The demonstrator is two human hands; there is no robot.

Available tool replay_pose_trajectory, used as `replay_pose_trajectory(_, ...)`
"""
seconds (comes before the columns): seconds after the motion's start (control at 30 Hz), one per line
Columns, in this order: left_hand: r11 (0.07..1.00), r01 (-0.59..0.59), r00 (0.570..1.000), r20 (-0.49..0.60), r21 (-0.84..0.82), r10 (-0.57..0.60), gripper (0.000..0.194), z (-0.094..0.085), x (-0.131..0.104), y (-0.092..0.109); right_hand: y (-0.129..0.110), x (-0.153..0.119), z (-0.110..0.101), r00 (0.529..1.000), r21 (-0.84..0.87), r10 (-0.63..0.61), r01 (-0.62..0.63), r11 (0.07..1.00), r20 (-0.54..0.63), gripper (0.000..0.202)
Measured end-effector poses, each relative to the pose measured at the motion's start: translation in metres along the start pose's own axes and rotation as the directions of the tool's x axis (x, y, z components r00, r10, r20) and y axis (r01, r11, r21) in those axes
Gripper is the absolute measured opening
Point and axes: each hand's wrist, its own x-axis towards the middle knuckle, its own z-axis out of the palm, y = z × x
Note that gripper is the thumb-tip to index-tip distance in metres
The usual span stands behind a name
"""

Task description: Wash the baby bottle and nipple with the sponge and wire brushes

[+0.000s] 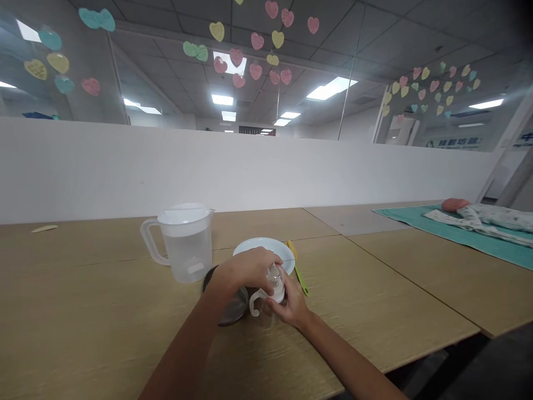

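A clear baby bottle (pixel 275 284) with a white collar and a curved white side handle is between my two hands above the table. My left hand (pixel 249 269) reaches over from the left, its fingers closed round the upper part near the clear top. From the right, my right hand (pixel 295 301) grips the bottle's side, thumb toward me. Just behind them lies a white plate (pixel 261 242), partly covered by my left hand. A dark metal bowl (pixel 234 315) sits under my left wrist, which hides part of it.
A lidded translucent pitcher (pixel 190 253) with liquid stands left of the bowl. Right of the plate lies a yellow-and-green bottle brush (pixel 300 278). On the far right, a teal cloth (pixel 495 240) bears patterned white fabric and a rounded pinkish object (pixel 453 205). A white partition (pixel 250 172) borders the table.
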Motion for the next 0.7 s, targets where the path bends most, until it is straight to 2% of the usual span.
replay_pose_trajectory(0.1,1.0,-0.009,1.0,-0.023,0.026,0.009,0.053,0.002,0.001,0.002,0.002,0.0,0.0,1.0,-0.008,0.017,-0.017,1.0,0.01,0.075)
replay_pose_trajectory(0.27,0.995,-0.023,0.998,-0.059,0.093,0.028,0.065,0.005,0.001,0.003,0.003,0.0,0.0,0.999,-0.008,0.039,-0.039,0.999,0.001,0.078)
replay_pose_trajectory(0.37,0.992,-0.029,0.996,-0.079,0.121,0.039,0.065,0.006,0.0,0.005,0.003,0.0,-0.001,0.999,-0.026,0.041,-0.041,0.999,-0.014,0.079)
replay_pose_trajectory(0.7,0.988,-0.007,0.993,-0.119,0.157,0.026,0.04,0.007,-0.002,0.015,0.002,0.001,-0.001,0.998,-0.022,0.035,-0.036,0.999,-0.042,0.076)
